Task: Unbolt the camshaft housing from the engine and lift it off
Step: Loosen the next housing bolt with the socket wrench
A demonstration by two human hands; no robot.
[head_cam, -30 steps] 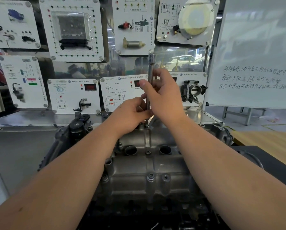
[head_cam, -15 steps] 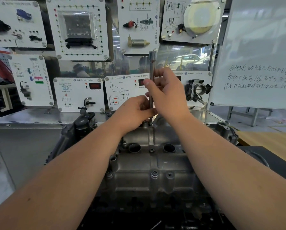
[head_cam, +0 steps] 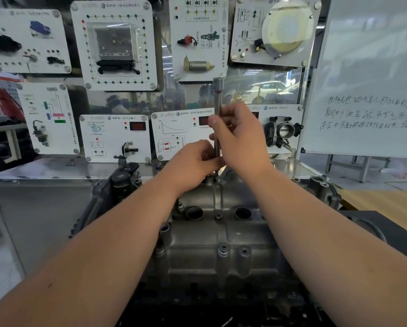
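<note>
Left hand (head_cam: 193,161) gripping the lower socket extension (head_cam: 217,109), right hand (head_cam: 240,138) pinching it higher, tip hidden, seemingly on a camshaft housing (head_cam: 221,232) bolt, whiteboard (head_cam: 372,90) handwriting illegible.

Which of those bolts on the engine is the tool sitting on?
The far-edge bolt, just below both hands: the upright socket extension ends on it. The two nearer bolts along the centre line stand untouched.

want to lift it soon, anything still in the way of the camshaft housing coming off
Yes: bolts still sit in the camshaft housing, one near its front edge. Both hands hold the long driver upright on a far one.
</note>
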